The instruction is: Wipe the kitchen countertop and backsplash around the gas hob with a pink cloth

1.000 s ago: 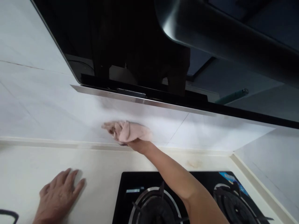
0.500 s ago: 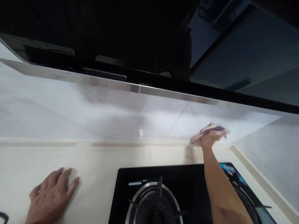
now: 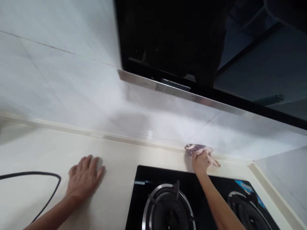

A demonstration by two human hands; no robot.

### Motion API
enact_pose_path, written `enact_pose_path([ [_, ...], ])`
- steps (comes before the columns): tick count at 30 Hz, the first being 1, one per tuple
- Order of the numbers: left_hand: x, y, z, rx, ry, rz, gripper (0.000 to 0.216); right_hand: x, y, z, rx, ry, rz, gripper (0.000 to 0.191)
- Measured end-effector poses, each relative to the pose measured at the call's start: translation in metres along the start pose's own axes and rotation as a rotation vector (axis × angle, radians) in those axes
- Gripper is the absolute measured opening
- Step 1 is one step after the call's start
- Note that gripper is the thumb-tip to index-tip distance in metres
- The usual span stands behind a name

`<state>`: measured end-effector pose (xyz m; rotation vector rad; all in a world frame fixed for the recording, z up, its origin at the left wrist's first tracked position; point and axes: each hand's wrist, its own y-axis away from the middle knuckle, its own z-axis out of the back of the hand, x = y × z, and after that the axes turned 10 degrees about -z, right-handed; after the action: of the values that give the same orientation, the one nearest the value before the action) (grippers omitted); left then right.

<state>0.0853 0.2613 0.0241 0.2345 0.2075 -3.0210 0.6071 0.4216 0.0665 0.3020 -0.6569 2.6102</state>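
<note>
Fingers [image 3: 214,162] of the right hand [image 3: 202,162] curl over a crumpled pink cloth [image 3: 194,148] with a purple fold showing, pressing it into the corner where the white tile backsplash [image 3: 59,80] meets the tabletop [image 3: 115,156]. The cloth sits at the back edge, just above the black gas hob [image 3: 163,174] and close to a tile joint. The left hand [image 3: 83,177] lies open and palm down on the cream tabletop, fingers slightly spread and holding nothing, well apart from the cloth.

Just beyond the left hand, a thin black curved line [image 3: 31,174] loops across the tabletop; what it belongs to cannot be told. Below the right forearm, the hob carries two burners: the left burner [image 3: 168,207] has a steel ring and dark grate, and the right burner [image 3: 247,207] sits beside a blue label [image 3: 243,186]. A raised cream strip [image 3: 96,134] runs along the back of the tabletop. Above the backsplash hangs a black range hood [image 3: 168,32] with a steel edge strip [image 3: 168,87].
</note>
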Motion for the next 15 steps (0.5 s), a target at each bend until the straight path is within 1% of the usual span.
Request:
enact_pose_path([
  [2, -0.002, 0.001, 0.000, 0.000, 0.010, 0.003, 0.065, 0.028, 0.024, -0.003, 0.108, -0.020, 0.080, 0.058],
  [4, -0.004, 0.001, 0.000, 0.006, 0.011, 0.009, 0.064, 0.065, 0.045, -0.002, 0.238, -0.050, 0.227, 0.049],
  [6, -0.007, 0.003, 0.001, 0.002, 0.007, 0.019, 0.063, 0.109, 0.065, 0.002, 0.344, -0.076, 0.350, 0.044],
  [8, -0.009, 0.003, 0.003, -0.006, 0.015, 0.024, 0.061, 0.155, 0.083, 0.006, 0.429, -0.099, 0.432, 0.041],
  [12, -0.013, 0.005, 0.006, -0.038, 0.033, 0.008, 0.056, 0.242, 0.116, 0.010, 0.547, -0.149, 0.625, 0.041],
  [15, -0.014, 0.006, 0.008, -0.070, 0.024, -0.002, 0.052, 0.297, 0.141, 0.015, 0.594, -0.170, 0.825, 0.042],
])
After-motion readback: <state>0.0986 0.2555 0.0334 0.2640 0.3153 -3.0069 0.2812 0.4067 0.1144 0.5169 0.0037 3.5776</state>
